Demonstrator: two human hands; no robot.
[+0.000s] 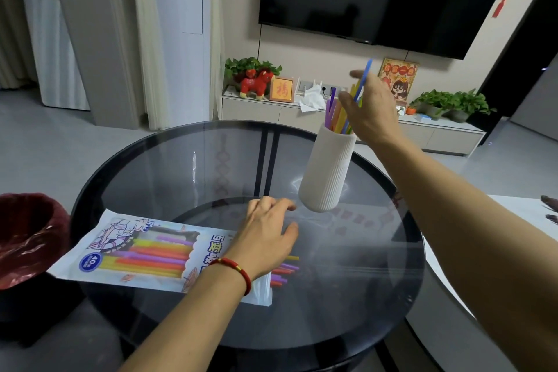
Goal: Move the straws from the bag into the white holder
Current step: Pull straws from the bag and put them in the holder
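A white ribbed holder (327, 170) stands on the round glass table (157, 166) with several coloured straws (335, 113) sticking out of its mouth. My right hand (370, 109) is above the holder's rim and pinches a blue straw (363, 78) that points up and slants down into the holder. The printed straw bag (142, 251) lies flat at the table's near left, with coloured straws inside and several tips (285, 272) poking from its open right end. My left hand (264, 235) rests on the bag's right part, fingers spread and relaxed.
A dark red bin with a liner (28, 235) stands at the left of the table. A white surface (513, 220) adjoins the table on the right. Behind are a TV, a low cabinet with plants and ornaments, and curtains.
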